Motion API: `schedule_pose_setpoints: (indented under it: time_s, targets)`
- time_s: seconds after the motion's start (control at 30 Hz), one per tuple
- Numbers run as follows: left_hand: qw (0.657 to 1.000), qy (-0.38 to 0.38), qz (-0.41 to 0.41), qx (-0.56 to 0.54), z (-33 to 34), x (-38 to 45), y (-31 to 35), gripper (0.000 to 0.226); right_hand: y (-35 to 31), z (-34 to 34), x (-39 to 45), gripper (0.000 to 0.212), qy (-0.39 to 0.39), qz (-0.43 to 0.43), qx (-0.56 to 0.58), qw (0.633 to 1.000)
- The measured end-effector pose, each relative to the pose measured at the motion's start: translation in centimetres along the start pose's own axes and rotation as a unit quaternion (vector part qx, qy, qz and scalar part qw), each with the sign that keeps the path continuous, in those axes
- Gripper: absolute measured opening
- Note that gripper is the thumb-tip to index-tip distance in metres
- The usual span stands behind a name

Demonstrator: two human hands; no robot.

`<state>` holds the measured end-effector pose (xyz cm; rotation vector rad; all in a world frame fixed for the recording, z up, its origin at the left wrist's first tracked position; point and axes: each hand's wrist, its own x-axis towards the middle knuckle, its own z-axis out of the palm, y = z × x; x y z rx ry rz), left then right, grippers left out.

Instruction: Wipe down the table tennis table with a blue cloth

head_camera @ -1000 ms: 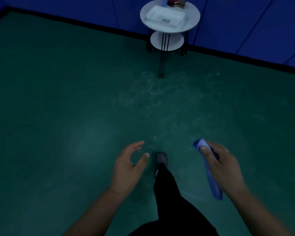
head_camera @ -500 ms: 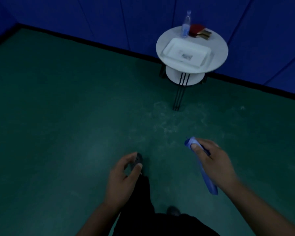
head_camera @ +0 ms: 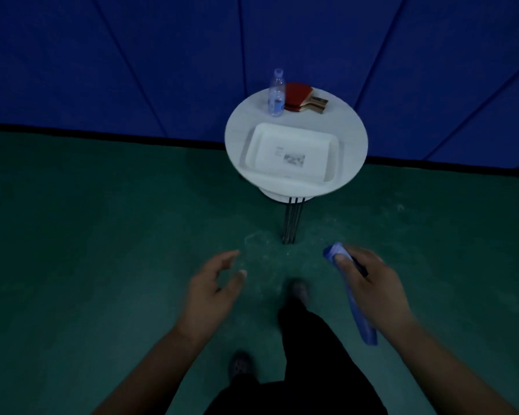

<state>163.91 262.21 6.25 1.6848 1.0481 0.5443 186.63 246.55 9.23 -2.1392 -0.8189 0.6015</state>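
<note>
Blue cloth [head_camera: 358,307], rolled long & narrow, in right hand [head_camera: 372,283].

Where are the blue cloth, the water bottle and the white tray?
blue cloth [head_camera: 360,317]: head view, hanging middle.
water bottle [head_camera: 276,95]: head view, clear body.
white tray [head_camera: 291,139]: head view, bare floor near far rim.

soft blue cloth [head_camera: 360,313], scuffed matt floor [head_camera: 102,235]

tray label [head_camera: 291,156] blurred unreadable, blue cloth [head_camera: 360,319] partly hidden by right hand [head_camera: 372,290]
</note>
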Motion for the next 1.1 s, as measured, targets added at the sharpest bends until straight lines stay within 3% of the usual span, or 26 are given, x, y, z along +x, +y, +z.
schedule_pose_setpoints:
  time_s: [0.17, 0.53, 0.77, 0.97, 1.03, 1.1]
  targets:
    - [0.999, -0.026, 0.003, 0.024, 4.3, 12.9, 0.6, 0.036, 1.1, 0.9, 13.3, 0.016, 0.004, 0.022, 0.012, 1.000]
    - [0.996, -0.036, -0.067, 0.038, 12.5, 33.5, 1.3, 0.034, 4.7, 5.4, 38.1, 0.018, -0.087, 0.076, 0.005, 0.993]
    - [0.994, -0.062, -0.070, 0.053, 15.0, 41.5, -0.9, 0.034, 8.3, 13.0, 50.4, 0.026, -0.084, 0.083, -0.081, 0.990]
    - [0.994, -0.074, -0.061, 0.056, 13.6, 44.7, -2.1, 0.037, 8.1, 18.3, 55.2, 0.034, -0.089, 0.173, -0.099, 0.976]
    - [0.994, -0.071, -0.061, 0.053, 12.6, 45.4, -2.5, 0.040, 7.3, 18.2, 55.7, 0.035, -0.093, 0.180, -0.087, 0.976]
    - [0.994, -0.061, -0.067, 0.055, 11.7, 46.1, -2.5, 0.036, 5.6, 16.5, 56.6, 0.035, -0.040, 0.211, -0.061, 0.975]
